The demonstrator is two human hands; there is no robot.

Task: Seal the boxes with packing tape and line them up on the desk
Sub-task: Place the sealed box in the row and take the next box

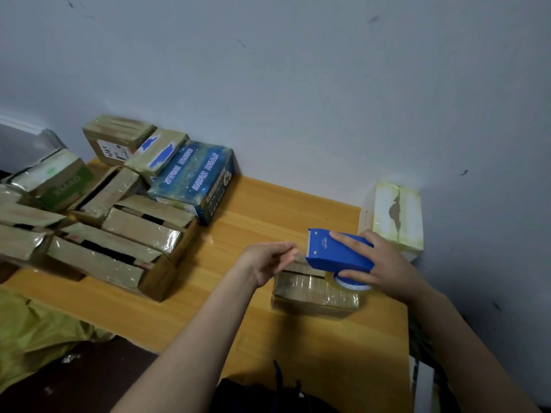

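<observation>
A small brown cardboard box [313, 292], wrapped in glossy clear tape, lies on the wooden desk [268, 210] near its right end. My right hand [384, 263] grips a blue tape dispenser [337, 251] with a clear tape roll [351, 284], held over the box's top. My left hand [268, 260] pinches the free end of the tape just left of the dispenser's blade, above the box's left end.
A pile of several taped cardboard boxes [128, 234] fills the desk's left part, with a dark blue printed box [196, 180] behind them by the wall. A pale yellowish box [396, 216] stands at the far right corner. A yellow bag [32, 332] lies below the desk's front edge.
</observation>
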